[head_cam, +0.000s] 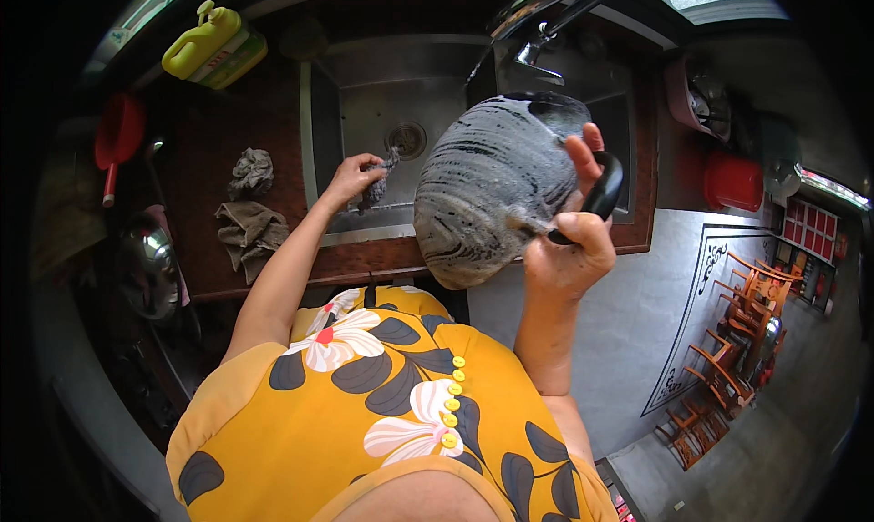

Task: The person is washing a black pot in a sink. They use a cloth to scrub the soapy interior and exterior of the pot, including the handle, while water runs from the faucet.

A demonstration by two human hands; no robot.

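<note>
A dark pan (488, 187) coated in streaky grey suds is tilted up over the sink's front edge. My right hand (579, 242) grips it at the right by its black handle (608, 184). My left hand (355, 175) pinches a crumpled grey scrubbing cloth (377, 186), apart from the pan. That cloth hangs above the steel sink basin (369, 105), close to its drain (406, 140). Behind the pan stands a chrome faucet (536, 61). Part of the basin divider and the right basin (601, 105) are hidden by the pan.
On the brown counter at left lie a grey rag (251, 174) and a brown cloth (252, 232). A yellow-green pump jug (217, 47) stands behind them, with a red dipper (119, 131) farther left. At right are a red basin (734, 181) and, beyond, wooden chairs (724, 365).
</note>
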